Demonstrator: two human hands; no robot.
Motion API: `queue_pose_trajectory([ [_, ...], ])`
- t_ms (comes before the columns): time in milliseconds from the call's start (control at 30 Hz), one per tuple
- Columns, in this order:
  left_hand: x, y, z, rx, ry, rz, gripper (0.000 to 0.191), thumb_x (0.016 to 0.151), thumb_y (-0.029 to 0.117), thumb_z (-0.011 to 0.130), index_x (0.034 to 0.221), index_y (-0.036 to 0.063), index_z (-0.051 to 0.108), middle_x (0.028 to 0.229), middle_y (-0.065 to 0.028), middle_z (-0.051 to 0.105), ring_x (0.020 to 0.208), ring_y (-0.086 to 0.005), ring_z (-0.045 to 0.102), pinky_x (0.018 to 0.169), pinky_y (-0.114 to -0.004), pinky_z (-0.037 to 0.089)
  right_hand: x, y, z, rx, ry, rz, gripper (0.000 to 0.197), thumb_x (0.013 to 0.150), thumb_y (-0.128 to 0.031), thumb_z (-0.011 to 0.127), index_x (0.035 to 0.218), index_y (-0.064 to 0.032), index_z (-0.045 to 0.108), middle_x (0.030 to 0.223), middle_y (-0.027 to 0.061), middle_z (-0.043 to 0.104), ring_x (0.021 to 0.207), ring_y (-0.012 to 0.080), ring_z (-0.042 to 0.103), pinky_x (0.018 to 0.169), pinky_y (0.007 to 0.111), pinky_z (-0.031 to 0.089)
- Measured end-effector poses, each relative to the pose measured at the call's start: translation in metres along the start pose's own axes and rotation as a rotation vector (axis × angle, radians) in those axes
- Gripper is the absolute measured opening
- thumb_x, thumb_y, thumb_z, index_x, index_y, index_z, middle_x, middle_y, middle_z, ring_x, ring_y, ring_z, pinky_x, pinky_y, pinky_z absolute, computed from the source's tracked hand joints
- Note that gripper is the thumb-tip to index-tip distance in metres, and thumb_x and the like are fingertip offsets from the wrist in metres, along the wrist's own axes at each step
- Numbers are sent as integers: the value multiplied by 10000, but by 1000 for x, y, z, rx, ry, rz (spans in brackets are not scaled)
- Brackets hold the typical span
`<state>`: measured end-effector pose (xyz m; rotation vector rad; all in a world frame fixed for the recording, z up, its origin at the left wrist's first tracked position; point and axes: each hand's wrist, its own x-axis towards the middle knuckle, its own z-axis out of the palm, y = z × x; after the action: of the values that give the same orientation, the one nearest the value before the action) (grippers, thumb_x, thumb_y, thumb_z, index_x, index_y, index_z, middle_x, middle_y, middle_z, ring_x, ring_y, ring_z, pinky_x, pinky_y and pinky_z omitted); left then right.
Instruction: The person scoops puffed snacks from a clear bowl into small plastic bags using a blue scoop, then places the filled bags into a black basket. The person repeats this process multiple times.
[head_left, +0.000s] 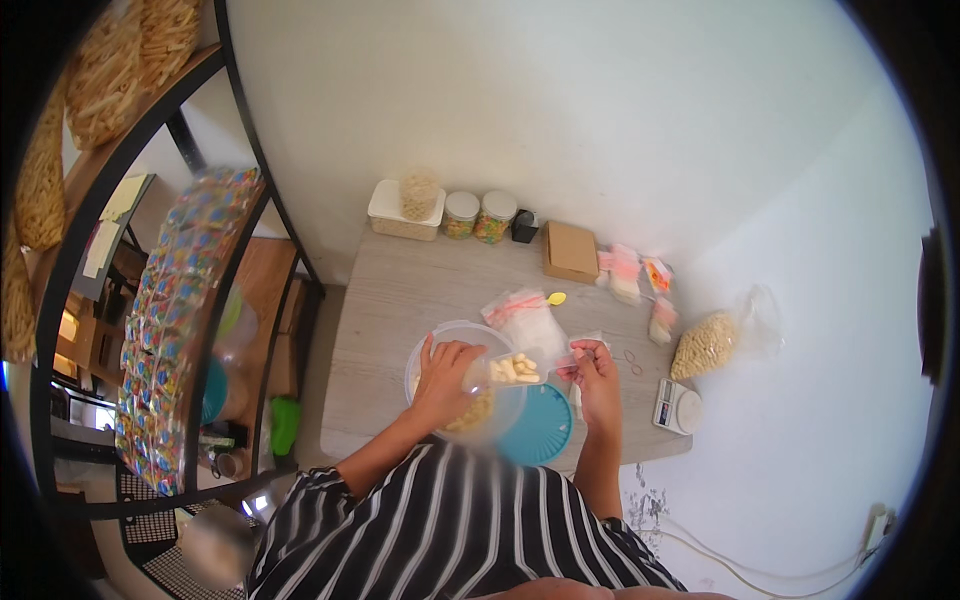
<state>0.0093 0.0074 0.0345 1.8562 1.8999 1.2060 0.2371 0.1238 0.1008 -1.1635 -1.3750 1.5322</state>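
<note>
My right hand (592, 375) is shut on the handle of a clear plastic scoop (517, 369) that holds several pale, finger-shaped snack pieces. My left hand (448, 379) lies over a round translucent plastic tub (495, 420) with more pale pieces at its bottom; whether it grips anything is hard to see. A blue ribbed plastic lid (544, 427) lies partly behind the tub, on its right. Beyond the scoop is a stack of clear plastic bags (529, 322) with a pinkish edge, with a yellow spoon (556, 298) at its far corner.
Along the table's (375, 300) far side stand a lidded white container (382, 202), two jars of colourful contents and a cardboard box (570, 251). On the right are a filled plastic bag (705, 345) and a digital scale (677, 406). A black-framed shelf (244, 247) with packaged snacks stands left.
</note>
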Motion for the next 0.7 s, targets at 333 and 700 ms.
queue_pose_trajectory([
  [333, -8, -11, 27, -216, -127, -100, 600, 687, 247, 857, 1189, 78, 574, 1132, -117, 590, 1157, -333, 532, 1148, -558, 224, -39, -27, 46, -595, -30, -314, 161, 984, -65, 580, 1138, -37, 613, 896, 131, 685, 761, 219, 679, 729, 319, 518],
  [700, -4, -40, 13, -526, -66, -267, 459, 734, 110, 823, 1099, 43, 552, 1083, -137, 619, 1069, -323, 595, 955, -390, 457, -15, -22, 53, -824, -141, -589, 221, 879, 50, 543, 1065, -13, 644, 974, 183, 662, 894, 348, 663, 799, 418, 529],
])
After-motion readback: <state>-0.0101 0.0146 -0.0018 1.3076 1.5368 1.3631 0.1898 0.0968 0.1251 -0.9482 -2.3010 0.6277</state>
